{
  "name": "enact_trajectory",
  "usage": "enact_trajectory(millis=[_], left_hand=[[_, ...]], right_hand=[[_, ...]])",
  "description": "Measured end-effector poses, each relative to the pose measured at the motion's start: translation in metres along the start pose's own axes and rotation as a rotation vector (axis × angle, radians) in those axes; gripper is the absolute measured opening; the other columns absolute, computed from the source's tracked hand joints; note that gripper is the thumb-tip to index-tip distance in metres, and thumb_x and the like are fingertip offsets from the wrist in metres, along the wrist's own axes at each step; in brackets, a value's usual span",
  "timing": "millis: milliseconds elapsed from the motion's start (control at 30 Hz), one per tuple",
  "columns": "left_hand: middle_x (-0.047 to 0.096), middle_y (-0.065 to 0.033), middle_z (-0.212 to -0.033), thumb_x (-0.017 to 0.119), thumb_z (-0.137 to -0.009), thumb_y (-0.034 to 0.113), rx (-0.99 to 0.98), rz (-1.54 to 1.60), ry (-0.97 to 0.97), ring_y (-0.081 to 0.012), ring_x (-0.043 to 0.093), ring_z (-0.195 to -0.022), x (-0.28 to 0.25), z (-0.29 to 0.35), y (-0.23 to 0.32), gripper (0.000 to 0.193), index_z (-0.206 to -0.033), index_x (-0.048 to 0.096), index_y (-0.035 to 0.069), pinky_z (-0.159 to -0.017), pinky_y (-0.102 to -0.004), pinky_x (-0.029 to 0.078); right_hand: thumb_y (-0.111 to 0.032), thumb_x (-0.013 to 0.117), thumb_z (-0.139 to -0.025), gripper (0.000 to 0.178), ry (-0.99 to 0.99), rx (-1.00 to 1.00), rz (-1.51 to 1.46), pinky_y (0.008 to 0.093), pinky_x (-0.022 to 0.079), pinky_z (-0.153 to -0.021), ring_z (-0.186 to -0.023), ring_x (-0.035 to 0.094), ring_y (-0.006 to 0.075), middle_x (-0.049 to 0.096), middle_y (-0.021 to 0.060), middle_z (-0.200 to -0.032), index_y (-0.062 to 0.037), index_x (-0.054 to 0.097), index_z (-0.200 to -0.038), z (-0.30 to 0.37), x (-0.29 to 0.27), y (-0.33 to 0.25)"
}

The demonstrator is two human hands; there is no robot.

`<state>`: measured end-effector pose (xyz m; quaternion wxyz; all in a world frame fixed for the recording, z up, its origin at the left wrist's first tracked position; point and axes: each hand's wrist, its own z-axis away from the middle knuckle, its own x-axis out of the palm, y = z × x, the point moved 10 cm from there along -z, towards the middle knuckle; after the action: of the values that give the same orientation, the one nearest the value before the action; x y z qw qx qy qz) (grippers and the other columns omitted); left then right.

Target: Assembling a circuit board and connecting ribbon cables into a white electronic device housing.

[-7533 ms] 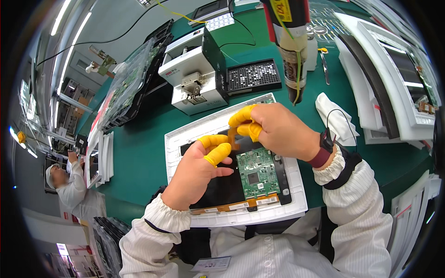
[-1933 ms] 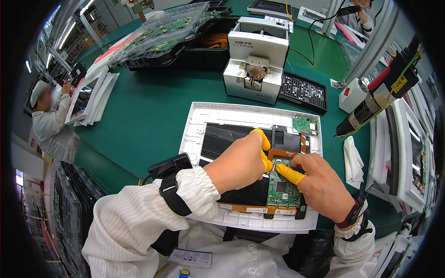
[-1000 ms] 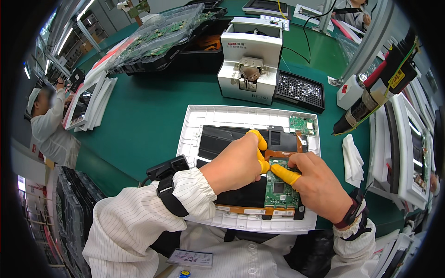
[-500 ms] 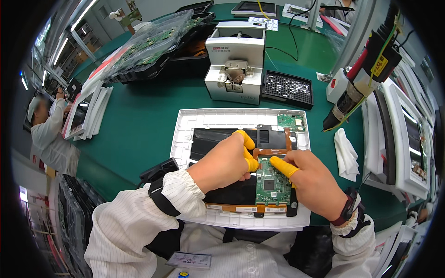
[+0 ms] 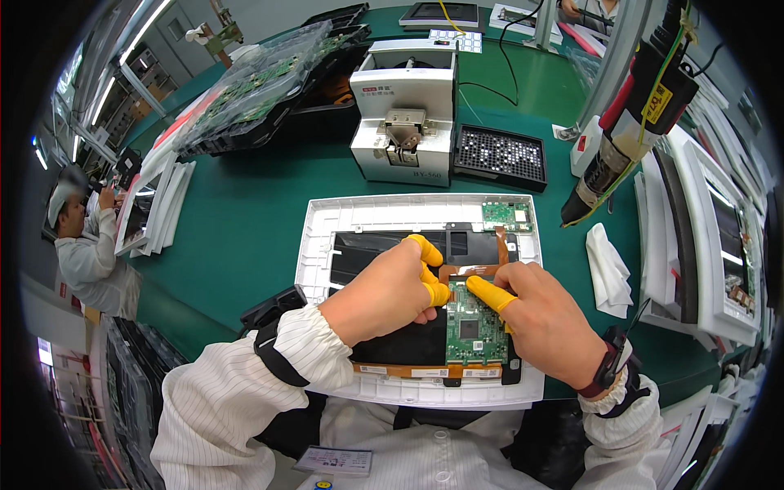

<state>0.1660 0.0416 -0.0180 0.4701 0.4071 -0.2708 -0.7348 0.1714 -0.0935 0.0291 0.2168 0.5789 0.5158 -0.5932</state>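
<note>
A white-framed flat panel assembly (image 5: 327, 214) lies in front of me, its black back facing up. My left hand (image 5: 388, 286), in yellow finger cots, pinches at the left end of an orange ribbon cable (image 5: 478, 270), beside the upper left corner of a green circuit board (image 5: 469, 330). Its fingertips partly hide the cable end there. My right hand (image 5: 543, 314) lays one yellow-capped finger on the board's top edge, the other fingers curled by its right side. A smaller green board (image 5: 506, 216) sits at the frame's upper right.
Behind the panel stand a white-and-grey machine (image 5: 405, 122) and a black screw tray (image 5: 501, 155). A powered screwdriver (image 5: 608, 155) hangs at right above a white cloth (image 5: 608, 269). Stacked panels (image 5: 710, 237) line the right side; trays of boards (image 5: 269, 90) are far left. A co-worker (image 5: 86, 237) is at left.
The whole view has shifted slightly. My right fingertip has slid a little left along the board's top edge. My left hand stays at the cable end. The co-worker at left has shifted posture.
</note>
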Motion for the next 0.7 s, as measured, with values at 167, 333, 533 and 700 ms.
enact_trajectory(millis=[167, 333, 533, 700], left_hand=[[0.067, -0.0131, -0.089, 0.062, -0.095, 0.006, -0.014, 0.013, -0.012, -0.0131, 0.066, -0.073, 0.0, 0.001, -0.002, 0.037, -0.125, 0.047, -0.011, -0.066, -0.0233, 0.056], [0.068, -0.0136, -0.093, 0.059, -0.097, 0.005, 0.013, 0.022, -0.001, -0.0132, 0.067, -0.075, -0.002, 0.002, -0.001, 0.033, -0.124, 0.048, -0.011, -0.07, -0.0233, 0.057], [0.068, -0.0125, -0.096, 0.064, -0.095, 0.01, -0.033, -0.078, 0.004, -0.0138, 0.065, -0.073, -0.009, 0.008, 0.004, 0.036, -0.122, 0.052, -0.01, -0.065, -0.0247, 0.054], [0.067, -0.0114, -0.099, 0.066, -0.093, 0.01, 0.137, -0.308, 0.137, -0.015, 0.063, -0.08, -0.027, 0.005, 0.029, 0.032, -0.12, 0.057, -0.005, -0.071, -0.0282, 0.051]], right_hand=[[0.001, 0.063, -0.078, 0.024, 0.054, -0.048, 0.003, 0.0368, 0.049, -0.083, -0.094, 0.057, 0.0284, 0.059, 0.0116, -0.102, 0.0032, 0.07, -0.102, -0.005, -0.006, -0.002], [0.001, 0.066, -0.075, 0.022, 0.052, -0.047, -0.109, 0.0364, 0.05, -0.081, -0.093, 0.059, 0.0296, 0.059, 0.012, -0.1, 0.0025, 0.069, -0.097, -0.019, -0.011, 0.004], [0.004, 0.066, -0.075, 0.022, 0.138, 0.105, -0.017, 0.0367, 0.05, -0.084, -0.095, 0.058, 0.0296, 0.059, 0.012, -0.099, 0.0032, 0.068, -0.097, -0.008, -0.02, 0.024], [0.005, 0.065, -0.076, 0.024, 0.187, 0.223, 0.0, 0.0375, 0.048, -0.09, -0.102, 0.057, 0.0312, 0.058, 0.0146, -0.108, 0.0053, 0.067, -0.1, 0.012, -0.026, 0.035]])
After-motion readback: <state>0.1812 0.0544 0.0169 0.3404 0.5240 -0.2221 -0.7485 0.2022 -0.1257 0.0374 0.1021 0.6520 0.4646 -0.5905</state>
